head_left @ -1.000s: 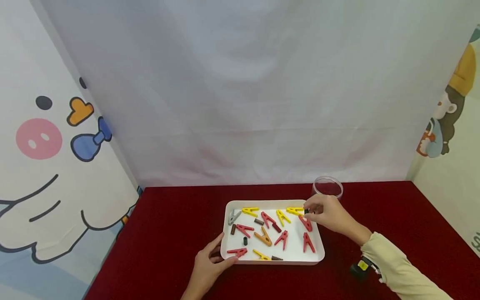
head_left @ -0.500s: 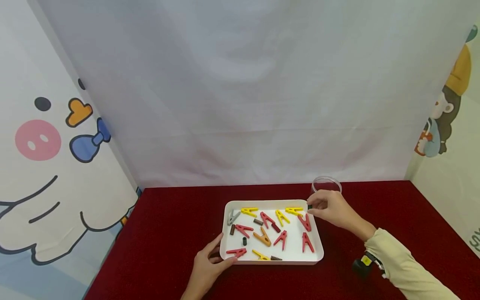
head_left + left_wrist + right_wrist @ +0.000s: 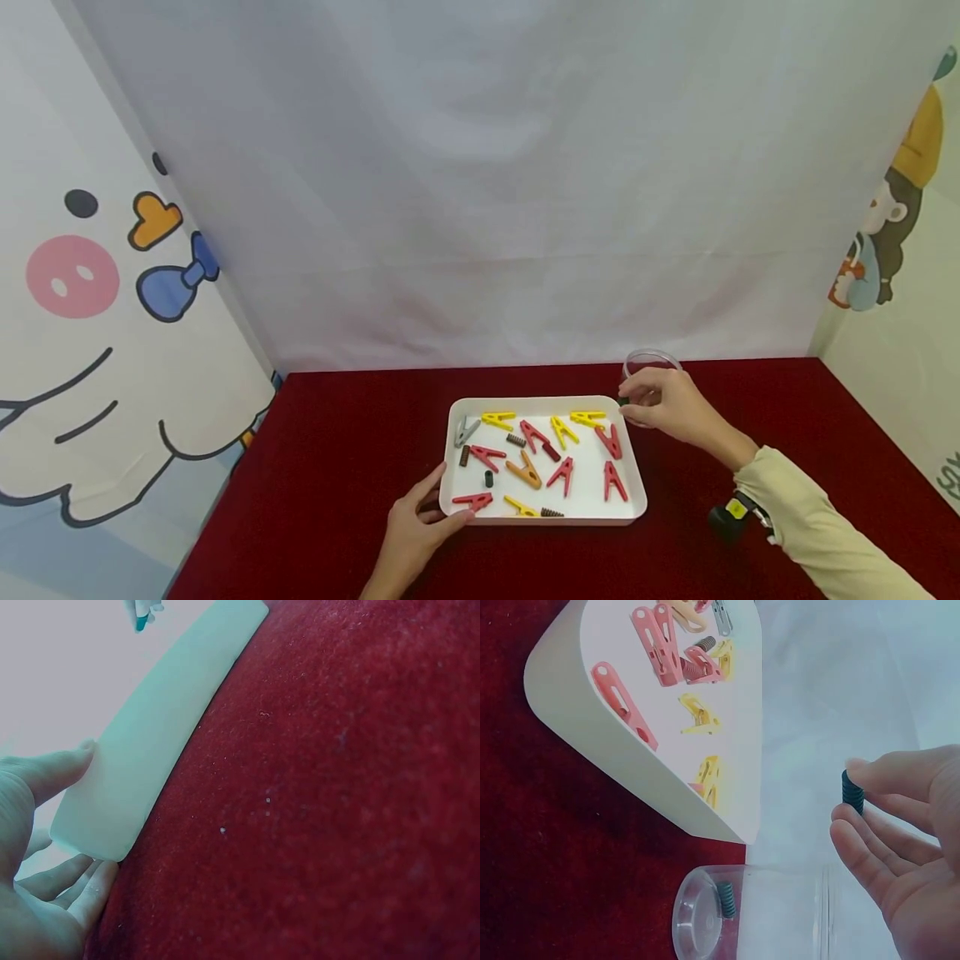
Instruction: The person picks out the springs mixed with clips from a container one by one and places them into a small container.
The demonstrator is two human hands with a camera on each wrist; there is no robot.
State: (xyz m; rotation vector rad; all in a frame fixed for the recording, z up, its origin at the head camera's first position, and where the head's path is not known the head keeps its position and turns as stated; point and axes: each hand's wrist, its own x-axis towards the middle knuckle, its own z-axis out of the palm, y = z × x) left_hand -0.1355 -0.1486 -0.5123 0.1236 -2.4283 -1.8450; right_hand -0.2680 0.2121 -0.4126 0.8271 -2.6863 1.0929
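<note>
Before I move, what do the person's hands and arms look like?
Left hand and right hand are bare. On the right: a pale yellow sleeve and, beside it, a black device with a yellow patch. No left sleeve shows.

Your worktop (image 3: pixel 322 467) wears a deep red, fuzzy covering (image 3: pixel 322 787), flecked with a few pale specks (image 3: pixel 223 829) that show close up. Its back edge meets a pale hanging cloth (image 3: pixel 450 208). Directly on it, you have a shallow white tray (image 3: pixel 558 522), rectangular with rounded corners, its long sides roughly parallel to that back edge. Near the tray's far right corner, your clear round jar (image 3: pixel 660 360) stands upright, its mouth facing up.
</note>
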